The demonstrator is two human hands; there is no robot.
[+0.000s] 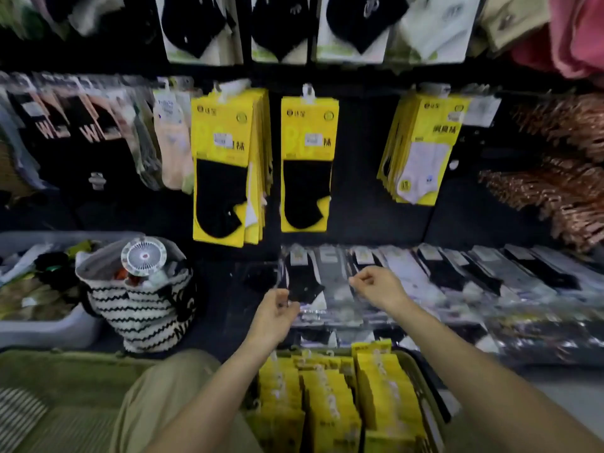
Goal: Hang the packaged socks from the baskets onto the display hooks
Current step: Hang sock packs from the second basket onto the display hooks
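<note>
A basket (421,380) at the bottom centre holds several yellow sock packs (330,400) standing upright. On the dark wall above, yellow packs hang from display hooks: a thick bunch (225,165), a single pack (307,161) and a tilted bunch (418,148). My left hand (277,310) and my right hand (376,286) reach forward over the basket, both with curled fingers. They hover at a clear pack with a black sock (302,282) on the shelf. Blur hides whether either hand pinches it.
A row of clear-wrapped sock packs (457,276) lies along the shelf to the right. At left stand a striped bag (143,312) with a small fan (143,256) and a grey bin (42,328). More socks hang higher up, and copper hangers (562,191) at right.
</note>
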